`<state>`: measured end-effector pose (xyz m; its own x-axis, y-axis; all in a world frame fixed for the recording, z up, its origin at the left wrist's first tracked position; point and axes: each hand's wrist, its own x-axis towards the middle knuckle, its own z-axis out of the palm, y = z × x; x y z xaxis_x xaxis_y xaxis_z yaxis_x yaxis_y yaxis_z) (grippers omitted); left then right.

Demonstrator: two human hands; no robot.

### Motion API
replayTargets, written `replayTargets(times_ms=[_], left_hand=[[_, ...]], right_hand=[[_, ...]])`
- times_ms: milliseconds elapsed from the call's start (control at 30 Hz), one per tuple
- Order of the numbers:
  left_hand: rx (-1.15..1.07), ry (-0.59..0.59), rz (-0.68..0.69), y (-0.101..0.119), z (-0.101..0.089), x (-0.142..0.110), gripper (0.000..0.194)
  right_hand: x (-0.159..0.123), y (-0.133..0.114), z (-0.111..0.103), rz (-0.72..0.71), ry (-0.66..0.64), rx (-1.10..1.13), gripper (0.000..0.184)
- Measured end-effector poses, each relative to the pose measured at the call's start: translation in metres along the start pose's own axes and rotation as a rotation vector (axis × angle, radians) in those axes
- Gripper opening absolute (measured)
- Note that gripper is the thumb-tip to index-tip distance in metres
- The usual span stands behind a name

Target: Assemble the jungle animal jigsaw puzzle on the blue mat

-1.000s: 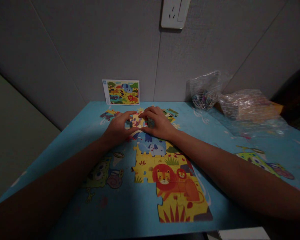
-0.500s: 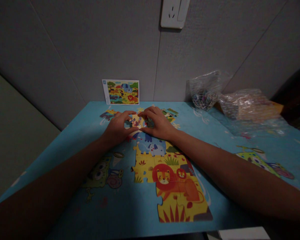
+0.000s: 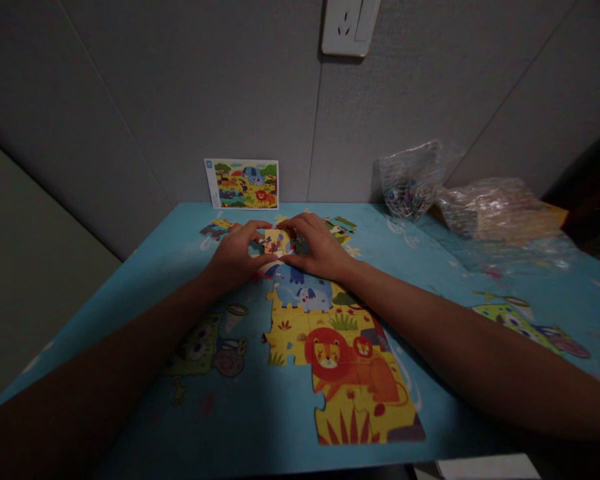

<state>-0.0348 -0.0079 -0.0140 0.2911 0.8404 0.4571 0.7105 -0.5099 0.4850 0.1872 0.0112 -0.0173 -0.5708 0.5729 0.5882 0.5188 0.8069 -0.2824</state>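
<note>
Both hands meet at the far end of a partly joined jigsaw puzzle (image 3: 325,360) showing lions and blue elephants. Between them is a small pale-yellow puzzle piece (image 3: 273,241) with a printed animal figure. Thumb and fingers of my left hand (image 3: 237,250) pinch its left side. On its right side, my right hand (image 3: 315,245) curves round with thumb and fingers closed on it too. Whether the piece touches the joined part cannot be made out. Other loose pieces lie behind my left hand (image 3: 216,230) and behind my right hand (image 3: 343,228).
A picture card (image 3: 245,185) of the animal scene leans on the grey wall. Crumpled clear plastic bags (image 3: 495,213) lie at the back right, one (image 3: 407,190) with dark contents. The blue tablecloth (image 3: 260,427) has cartoon prints. A wall socket (image 3: 347,27) is above.
</note>
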Motion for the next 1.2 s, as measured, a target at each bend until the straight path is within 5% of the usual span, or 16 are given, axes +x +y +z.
replayTargets(times_ms=[667, 1200], left_hand=[[-0.036, -0.035, -0.088, 0.008, -0.004, 0.0, 0.054], [-0.221, 0.238, -0.296, 0.0, -0.001, 0.001, 0.016]], right_hand=[[-0.001, 0.001, 0.001, -0.006, -0.003, -0.012, 0.06], [0.002, 0.006, 0.002, 0.355, 0.123, 0.079, 0.03]])
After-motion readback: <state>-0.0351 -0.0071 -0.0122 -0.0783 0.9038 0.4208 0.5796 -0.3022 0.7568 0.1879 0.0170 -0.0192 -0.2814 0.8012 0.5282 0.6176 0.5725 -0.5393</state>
